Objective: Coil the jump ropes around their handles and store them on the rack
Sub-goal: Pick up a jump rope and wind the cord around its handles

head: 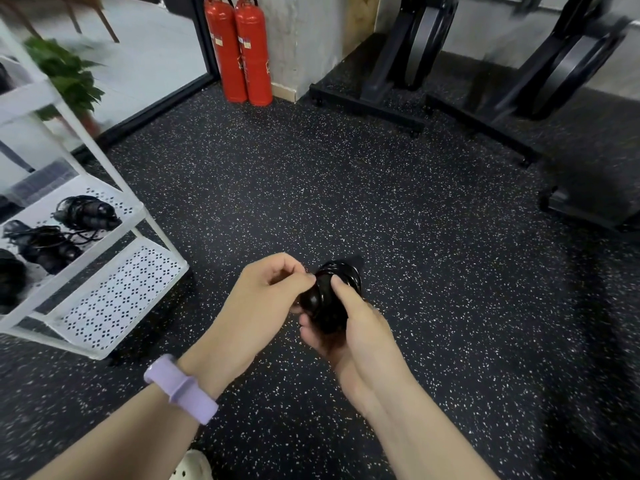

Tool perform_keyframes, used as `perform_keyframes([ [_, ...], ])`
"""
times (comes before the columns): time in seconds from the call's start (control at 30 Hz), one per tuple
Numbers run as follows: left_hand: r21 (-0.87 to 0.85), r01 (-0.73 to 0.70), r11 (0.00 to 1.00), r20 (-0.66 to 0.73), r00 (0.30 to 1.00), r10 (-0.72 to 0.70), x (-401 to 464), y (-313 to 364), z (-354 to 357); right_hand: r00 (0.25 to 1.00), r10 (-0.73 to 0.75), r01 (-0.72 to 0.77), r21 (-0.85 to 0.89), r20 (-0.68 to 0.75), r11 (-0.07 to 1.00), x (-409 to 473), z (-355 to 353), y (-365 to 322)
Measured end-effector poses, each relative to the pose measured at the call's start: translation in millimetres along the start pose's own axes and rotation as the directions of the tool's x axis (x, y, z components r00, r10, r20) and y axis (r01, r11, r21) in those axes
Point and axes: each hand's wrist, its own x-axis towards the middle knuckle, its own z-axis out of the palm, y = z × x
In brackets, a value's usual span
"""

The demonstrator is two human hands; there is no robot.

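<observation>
Two hands at work over speckled floor: right hand wrapped around a bundled jump rope, thumb pressed on the coils; left hand curled, fingertips pinching at the bundle's near end, apparently the last loose bit of cord, though too dark to confirm. Held in mid-air, well apart from the rack at left. Likely stage: final wrap or tuck of the coiling step. Next up, by judgement: securing the tail so the coils stay tight, then a turn left and a reach to a shelf. On the rack's middle tier, three dark coiled ropes lying side by side on perforated white metal; lowest tier showing only bare perforated tray; upper tiers mostly out of frame.
</observation>
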Motion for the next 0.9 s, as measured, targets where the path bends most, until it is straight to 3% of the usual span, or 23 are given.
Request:
perform_keyframes([
  [0.1, 0.046, 0.059, 0.997, -0.074, 0.996, -0.056, 1, -5, -2, 0.993, -0.114, 0.112, -0.075, -0.021, 0.991, 1, 2, 1],
  [0.2, 0.093, 0.205, 0.974, -0.065, 0.978, -0.199, 2, -10, -3, 0.975, -0.22, 0.218, -0.223, 0.016, 0.95, 1, 5, 3],
  [0.27, -0.026, 0.269, 0.963, -0.009, 0.963, -0.269, 3, -10, -5, 0.958, -0.276, 0.285, -0.344, 0.074, 0.895, -1, 8, 4],
  [0.4, -0.159, 0.23, 0.96, 0.046, 0.973, -0.226, 2, -10, -15, 0.899, -0.381, 0.434, -0.564, 0.216, 0.703, -4, 22, 7],
  [0.57, -0.256, 0.168, 0.952, 0.006, 0.985, -0.172, -3, -9, -39, 0.84, -0.417, 0.539, -0.624, 0.347, 0.566, -7, 45, 13],
  [0.7, -0.313, 0.099, 0.945, -0.139, 0.979, -0.148, -9, -9, -67, 0.814, -0.401, 0.58, -0.617, 0.421, 0.531, -9, 78, 26],
  [0.9, -0.299, 0.02, 0.954, -0.422, 0.894, -0.151, -16, -24, -113, 0.805, -0.357, 0.59, -0.575, 0.474, 0.567, -2, 134, 63],
])
